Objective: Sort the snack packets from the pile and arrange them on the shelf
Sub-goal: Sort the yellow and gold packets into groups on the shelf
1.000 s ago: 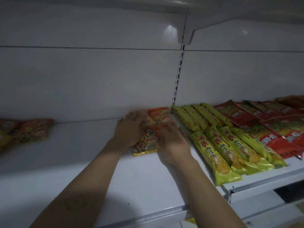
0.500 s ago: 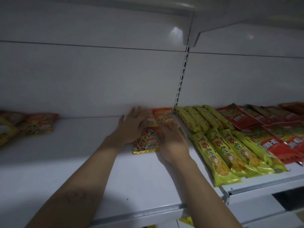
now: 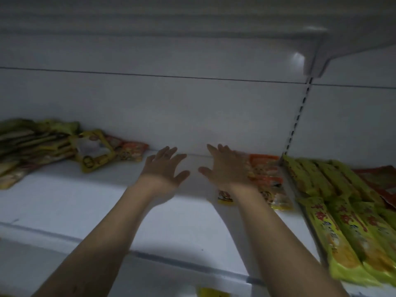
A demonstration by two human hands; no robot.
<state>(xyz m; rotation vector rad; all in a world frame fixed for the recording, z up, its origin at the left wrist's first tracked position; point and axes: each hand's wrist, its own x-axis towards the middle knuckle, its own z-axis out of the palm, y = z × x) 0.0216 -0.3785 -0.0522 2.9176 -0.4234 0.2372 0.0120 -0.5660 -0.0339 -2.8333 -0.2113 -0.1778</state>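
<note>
Two bare hands reach over a white shelf (image 3: 102, 211), fingers spread wide, gripping nothing. The right hand (image 3: 227, 169) overlaps the left edge of the orange snack packets (image 3: 266, 174); the left hand (image 3: 165, 168) hovers just left of them. A pile of packets (image 3: 42, 144) lies far to their left.

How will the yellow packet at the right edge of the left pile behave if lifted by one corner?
The yellow packet looks thin and flat, so it would probably sag and feel light. It overlaps the orange packet beside it, so a push may shift that too.
</note>
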